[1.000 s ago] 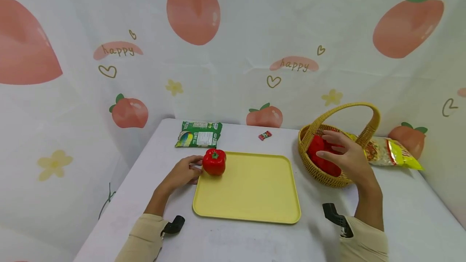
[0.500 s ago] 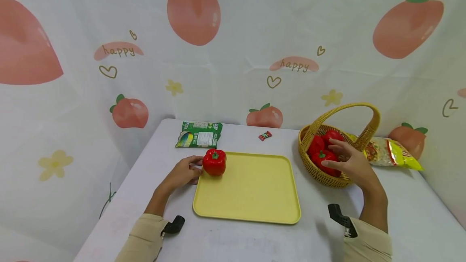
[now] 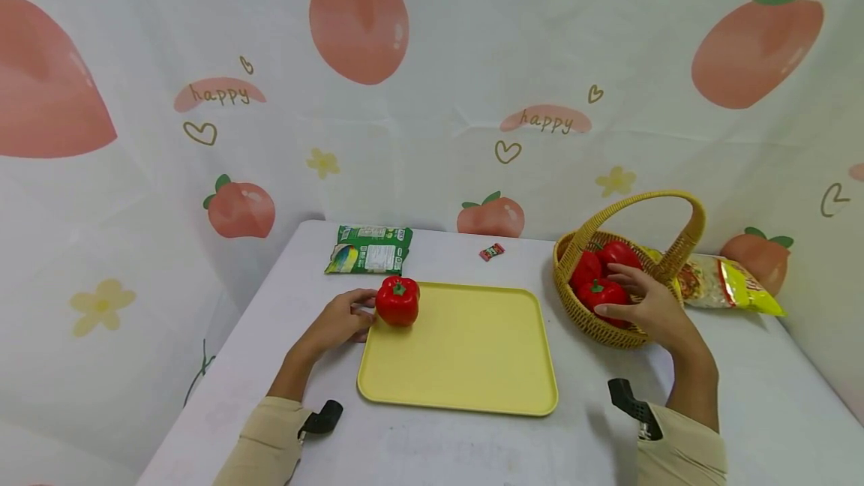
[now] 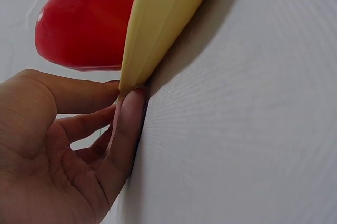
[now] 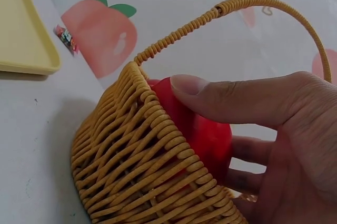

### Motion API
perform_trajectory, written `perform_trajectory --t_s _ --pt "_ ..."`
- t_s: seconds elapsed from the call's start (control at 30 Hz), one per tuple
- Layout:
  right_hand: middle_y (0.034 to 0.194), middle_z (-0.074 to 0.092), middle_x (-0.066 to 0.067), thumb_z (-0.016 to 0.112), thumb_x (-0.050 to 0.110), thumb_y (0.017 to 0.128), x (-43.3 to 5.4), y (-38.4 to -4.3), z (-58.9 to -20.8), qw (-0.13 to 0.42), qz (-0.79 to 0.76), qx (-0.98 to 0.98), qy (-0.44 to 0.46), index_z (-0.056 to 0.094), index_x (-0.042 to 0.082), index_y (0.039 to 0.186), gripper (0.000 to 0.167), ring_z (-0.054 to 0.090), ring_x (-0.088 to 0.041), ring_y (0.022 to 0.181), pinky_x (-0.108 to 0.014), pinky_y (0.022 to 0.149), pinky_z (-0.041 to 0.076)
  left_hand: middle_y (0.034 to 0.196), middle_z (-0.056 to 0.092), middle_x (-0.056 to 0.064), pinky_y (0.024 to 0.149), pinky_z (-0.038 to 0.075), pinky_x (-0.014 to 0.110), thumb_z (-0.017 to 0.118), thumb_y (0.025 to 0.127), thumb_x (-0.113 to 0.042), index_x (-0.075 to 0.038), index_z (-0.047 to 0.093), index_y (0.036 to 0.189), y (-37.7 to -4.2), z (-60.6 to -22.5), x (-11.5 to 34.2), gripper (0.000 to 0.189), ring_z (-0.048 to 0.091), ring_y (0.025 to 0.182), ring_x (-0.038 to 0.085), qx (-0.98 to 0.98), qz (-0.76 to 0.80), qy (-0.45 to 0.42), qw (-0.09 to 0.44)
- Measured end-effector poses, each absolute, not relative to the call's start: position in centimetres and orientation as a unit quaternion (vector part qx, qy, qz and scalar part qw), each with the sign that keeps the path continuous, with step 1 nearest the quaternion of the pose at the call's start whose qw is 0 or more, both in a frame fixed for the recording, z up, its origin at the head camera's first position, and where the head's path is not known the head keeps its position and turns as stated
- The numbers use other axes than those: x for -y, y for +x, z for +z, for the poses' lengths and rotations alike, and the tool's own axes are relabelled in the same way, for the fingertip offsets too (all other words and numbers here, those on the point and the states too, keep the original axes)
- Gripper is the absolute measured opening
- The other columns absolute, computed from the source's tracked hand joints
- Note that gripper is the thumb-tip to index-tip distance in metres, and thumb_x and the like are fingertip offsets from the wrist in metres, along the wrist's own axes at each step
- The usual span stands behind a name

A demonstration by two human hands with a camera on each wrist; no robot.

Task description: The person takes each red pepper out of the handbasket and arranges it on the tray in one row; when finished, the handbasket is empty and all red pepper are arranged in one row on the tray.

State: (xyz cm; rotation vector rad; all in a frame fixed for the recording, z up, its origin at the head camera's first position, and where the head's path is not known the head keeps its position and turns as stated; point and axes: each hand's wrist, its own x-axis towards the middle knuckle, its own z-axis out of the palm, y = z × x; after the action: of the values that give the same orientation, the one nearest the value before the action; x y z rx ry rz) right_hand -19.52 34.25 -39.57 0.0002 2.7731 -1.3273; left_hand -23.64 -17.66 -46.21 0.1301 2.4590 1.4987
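Observation:
A red bell pepper [image 3: 397, 301] with a green stem sits upright on the far left corner of the yellow tray [image 3: 466, 351]. My left hand [image 3: 343, 319] pinches the tray's left edge beside that pepper, with fingertips on the rim in the left wrist view. At the right, my right hand [image 3: 658, 312] reaches into the wicker basket [image 3: 563, 283] under its arched handle. Its thumb lies on a second bell pepper [image 5: 208, 134], the fingers curled round the far side. Behind that one, two more red peppers [image 3: 619, 253] show in the basket. The held pepper's lower part is hidden by the basket wall.
A green packet [image 3: 370, 250] lies behind the tray at the left. A small red wrapped candy [image 3: 491, 252] is near the table's back edge. A clear and yellow food bag [image 3: 725, 283] lies right of the basket. A printed cloth hangs behind the table.
My right hand has shifted slightly right and lower, uncovering the peppers, then its fingers and thumb have closed in on the front pepper. My left hand has stayed at the tray's edge.

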Motion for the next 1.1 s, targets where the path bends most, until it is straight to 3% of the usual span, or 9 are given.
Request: perform_trajectory --t_s 0.8,1.1 --pt "0.164 0.034 -0.033 0.083 0.032 0.09 -34.23 -19.69 -39.79 0.064 -0.426 -0.903 0.013 0.025 0.002 0.166 0.1 0.034 -0.059 0.147 -0.074 0.113 0.039 0.14 0.062 0.019 0.079 0.066 0.034 0.065 0.094 -0.006 -0.002 0.056 0.15 -23.61 -46.15 17.68 0.056 0.068 0.104 0.025 -0.844 0.518 0.046 0.129" --pt "0.155 0.037 -0.04 0.083 0.03 0.09 -34.19 -19.57 -39.85 0.065 -0.413 -0.908 0.028 0.03 -0.004 0.158 0.093 0.039 -0.058 0.14 -0.072 0.111 0.044 0.14 0.062 0.019 0.079 0.066 0.034 0.065 0.094 -0.005 -0.002 0.055 0.15 -23.68 -46.13 17.65 0.057 0.068 0.103 0.024 -0.845 0.517 0.047 0.13"
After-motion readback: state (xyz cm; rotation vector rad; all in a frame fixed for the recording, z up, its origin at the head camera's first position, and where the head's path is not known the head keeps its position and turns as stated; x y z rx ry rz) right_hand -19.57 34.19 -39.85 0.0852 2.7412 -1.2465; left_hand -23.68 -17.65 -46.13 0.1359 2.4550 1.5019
